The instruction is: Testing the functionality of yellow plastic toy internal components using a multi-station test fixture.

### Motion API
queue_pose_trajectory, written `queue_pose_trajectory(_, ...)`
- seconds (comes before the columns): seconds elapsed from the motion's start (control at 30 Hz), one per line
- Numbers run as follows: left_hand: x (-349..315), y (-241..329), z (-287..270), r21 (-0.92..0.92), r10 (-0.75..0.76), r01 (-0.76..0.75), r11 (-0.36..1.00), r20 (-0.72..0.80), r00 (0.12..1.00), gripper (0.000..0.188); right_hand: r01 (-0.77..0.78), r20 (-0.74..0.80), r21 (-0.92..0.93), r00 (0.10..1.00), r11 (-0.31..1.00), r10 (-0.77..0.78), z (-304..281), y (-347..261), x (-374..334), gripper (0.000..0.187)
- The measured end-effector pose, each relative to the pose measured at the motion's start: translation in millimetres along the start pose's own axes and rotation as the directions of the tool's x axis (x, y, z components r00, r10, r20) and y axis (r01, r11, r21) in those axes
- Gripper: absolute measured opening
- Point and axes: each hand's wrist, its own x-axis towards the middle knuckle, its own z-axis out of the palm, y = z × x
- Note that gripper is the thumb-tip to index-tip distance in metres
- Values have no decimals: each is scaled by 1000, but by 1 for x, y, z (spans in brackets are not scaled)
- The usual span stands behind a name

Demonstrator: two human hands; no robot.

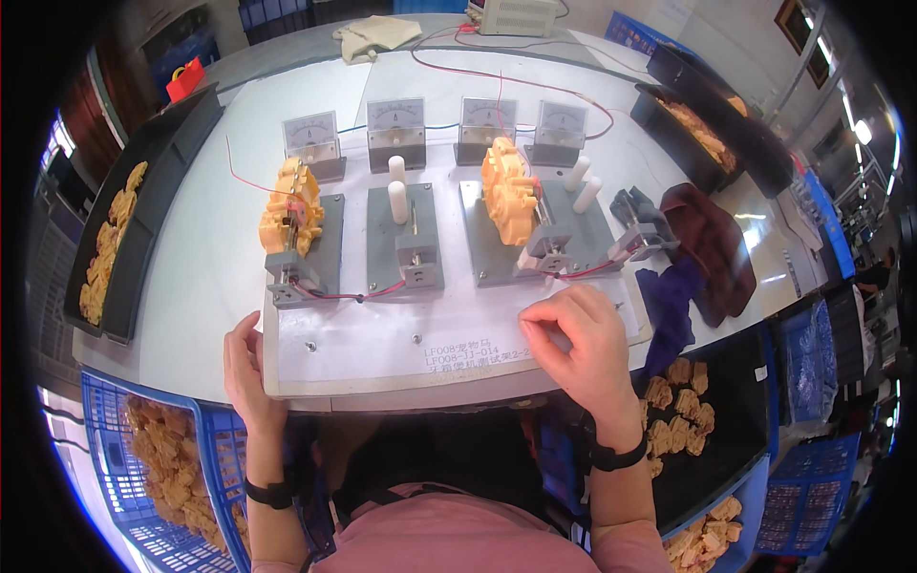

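My left hand (pixel 250 372) rests at the left edge of a white-topped board (pixel 382 339), its fingers loosely bent and nothing seen in them. Above the board's front right part, my right hand (pixel 581 342) is closed, thumb and index finger brought together, with no object showing between them. A yellow plastic gearbox (pixel 291 212) sits on the leftmost grey fixture (pixel 327 258). Another yellow gearbox (pixel 507 191) stands on a right-hand grey fixture (pixel 492 253). Between them, a grey fixture (pixel 382 253) with white pegs (pixel 398 202) carries no gearbox. Red wires link the fixtures.
Several analog meters (pixel 396 129) line the board's back. A black tray (pixel 143 220) with yellow parts stands left. A brown cloth (pixel 712 253) and a purple cloth (pixel 669 310) lie right. Blue crates (pixel 143 487) of gearboxes and a black tray (pixel 731 458) flank my lap. A power supply (pixel 516 16) stands behind.
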Motion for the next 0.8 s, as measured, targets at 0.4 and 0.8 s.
queue_pose_trajectory(0.4, 0, 0, -1, 15, -1, 1, 1000, -2, 1000, 25, -157, -14, 97, 987, 983, 159, -1, -4, -3, 14)
queue_pose_trajectory(0.8, -1, 0, -1, 10, -2, 2, 1000, -4, 1000, 26, -55, 2, 35, 999, 998, 55, -1, -1, -1, 12)
